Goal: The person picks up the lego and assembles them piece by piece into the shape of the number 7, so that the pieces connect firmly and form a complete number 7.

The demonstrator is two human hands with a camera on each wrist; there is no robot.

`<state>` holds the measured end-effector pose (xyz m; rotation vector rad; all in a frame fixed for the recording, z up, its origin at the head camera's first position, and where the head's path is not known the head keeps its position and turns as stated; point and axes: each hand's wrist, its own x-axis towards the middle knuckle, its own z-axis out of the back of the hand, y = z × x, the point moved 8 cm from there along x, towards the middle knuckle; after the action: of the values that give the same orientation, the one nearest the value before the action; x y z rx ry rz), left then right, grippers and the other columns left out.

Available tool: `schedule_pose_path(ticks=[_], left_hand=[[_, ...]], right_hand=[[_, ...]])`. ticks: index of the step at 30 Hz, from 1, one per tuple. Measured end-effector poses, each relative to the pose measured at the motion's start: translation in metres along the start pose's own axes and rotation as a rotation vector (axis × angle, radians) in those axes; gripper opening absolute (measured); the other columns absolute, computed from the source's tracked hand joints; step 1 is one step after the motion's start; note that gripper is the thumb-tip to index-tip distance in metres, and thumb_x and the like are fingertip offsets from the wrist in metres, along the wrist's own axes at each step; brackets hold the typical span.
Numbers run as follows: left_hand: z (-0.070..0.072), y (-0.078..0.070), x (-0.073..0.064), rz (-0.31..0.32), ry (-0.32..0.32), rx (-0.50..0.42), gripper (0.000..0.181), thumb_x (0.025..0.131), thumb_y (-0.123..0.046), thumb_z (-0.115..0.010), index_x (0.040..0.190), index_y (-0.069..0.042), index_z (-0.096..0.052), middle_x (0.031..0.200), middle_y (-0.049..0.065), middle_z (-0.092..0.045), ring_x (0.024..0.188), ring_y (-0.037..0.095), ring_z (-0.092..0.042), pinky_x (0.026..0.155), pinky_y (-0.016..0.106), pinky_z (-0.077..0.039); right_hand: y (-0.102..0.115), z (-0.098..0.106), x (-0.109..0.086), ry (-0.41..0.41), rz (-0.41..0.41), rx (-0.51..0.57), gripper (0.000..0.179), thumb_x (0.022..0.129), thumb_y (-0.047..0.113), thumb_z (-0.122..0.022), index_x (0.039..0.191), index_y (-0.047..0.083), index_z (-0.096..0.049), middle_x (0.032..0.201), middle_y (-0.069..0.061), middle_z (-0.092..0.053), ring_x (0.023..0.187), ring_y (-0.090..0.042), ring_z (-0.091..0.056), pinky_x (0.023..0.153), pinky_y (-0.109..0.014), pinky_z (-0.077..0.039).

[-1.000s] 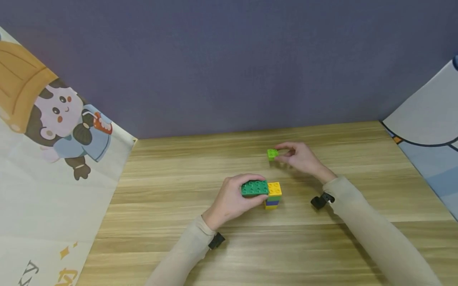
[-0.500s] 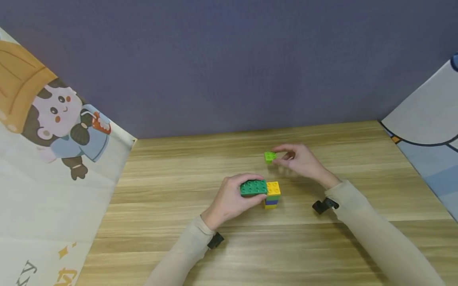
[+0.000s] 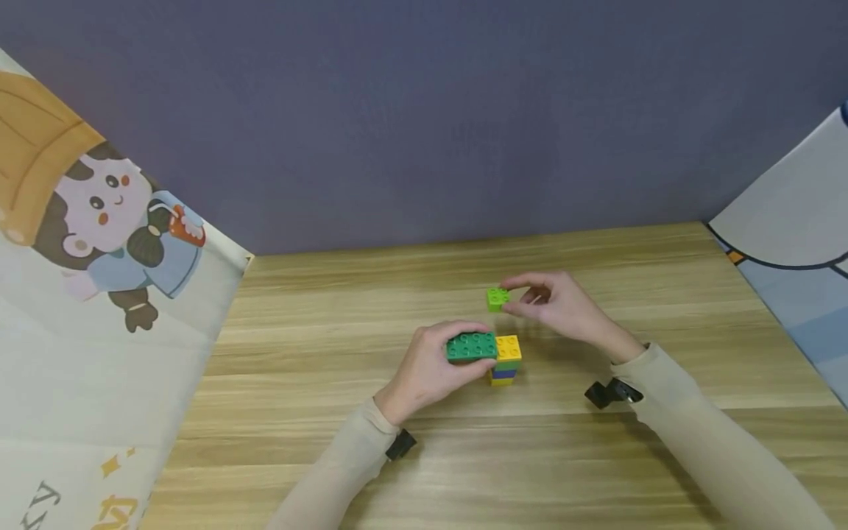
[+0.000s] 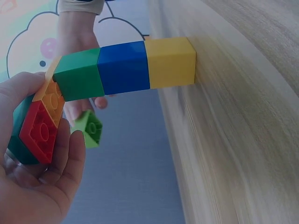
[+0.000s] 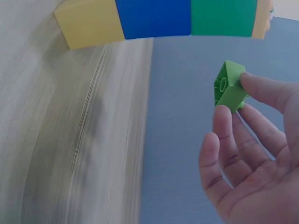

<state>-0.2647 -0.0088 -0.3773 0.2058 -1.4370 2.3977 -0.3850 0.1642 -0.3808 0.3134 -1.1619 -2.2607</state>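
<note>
A tower of toy building bricks stands upright on the table. From the bottom it has a yellow brick (image 4: 170,63), a blue brick (image 4: 124,67) and a green brick (image 4: 81,74). An orange-yellow piece (image 3: 508,347) lies above these, with a red piece (image 4: 37,130) beside it, its hollow underside showing. My left hand (image 3: 427,368) grips a long dark green brick (image 3: 471,347) at the tower's top left, thumb and fingers on opposite sides. Beyond the tower, my right hand (image 3: 556,302) pinches a small lime green brick (image 3: 497,299) by fingertips, off the table, studs up.
The wood-grain table (image 3: 298,412) spreads around the tower. A dark blue-grey panel (image 3: 424,125) rises at its back edge. Cartoon-printed sheets stand at the left (image 3: 99,353) and right (image 3: 788,213). Both wrists wear a small black camera.
My right hand has drawn the lime green brick slightly nearer and to the left, towards the tower. The left hand and the dark green brick have stayed nearly still.
</note>
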Motion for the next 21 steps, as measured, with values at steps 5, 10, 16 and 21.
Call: schedule_pose_path(ticks=[5,10,16,21], left_hand=[[-0.001,0.001,0.001,-0.009,-0.001,-0.002,0.04,0.088,-0.021,-0.089,0.126,-0.017,-0.077,0.123,-0.001,-0.079,0.103,0.012,-0.073,0.084,0.025,-0.06],[-0.002,0.003,0.001,0.005,0.006,0.0,0.04,0.088,-0.021,-0.089,0.125,-0.019,-0.077,0.124,-0.001,-0.079,0.104,0.011,-0.073,0.085,0.025,-0.061],[-0.002,0.002,0.001,-0.002,0.008,-0.009,0.041,0.088,-0.02,-0.089,0.127,-0.016,-0.077,0.125,0.0,-0.079,0.107,0.013,-0.074,0.087,0.026,-0.061],[-0.002,0.002,0.001,-0.005,0.004,-0.004,0.04,0.088,-0.021,-0.089,0.126,-0.02,-0.077,0.124,-0.002,-0.079,0.107,0.012,-0.073,0.088,0.027,-0.061]], right_hand=[[0.009,0.003,-0.009,-0.046,0.041,-0.001,0.037,0.095,0.028,-0.082,0.131,0.017,-0.076,0.12,-0.007,-0.078,0.088,-0.018,-0.071,0.074,-0.028,-0.06],[0.019,0.007,-0.021,-0.066,0.07,-0.006,0.036,0.097,0.022,-0.08,0.131,0.016,-0.076,0.103,-0.006,-0.078,0.085,-0.013,-0.069,0.077,-0.026,-0.059],[0.025,0.008,-0.033,-0.077,0.113,-0.01,0.034,0.096,0.018,-0.081,0.13,0.015,-0.077,0.09,0.0,-0.075,0.08,-0.013,-0.067,0.075,-0.025,-0.058],[0.03,0.006,-0.043,-0.076,0.143,0.005,0.033,0.094,0.014,-0.082,0.127,0.015,-0.077,0.086,0.003,-0.073,0.077,-0.012,-0.065,0.07,-0.024,-0.055]])
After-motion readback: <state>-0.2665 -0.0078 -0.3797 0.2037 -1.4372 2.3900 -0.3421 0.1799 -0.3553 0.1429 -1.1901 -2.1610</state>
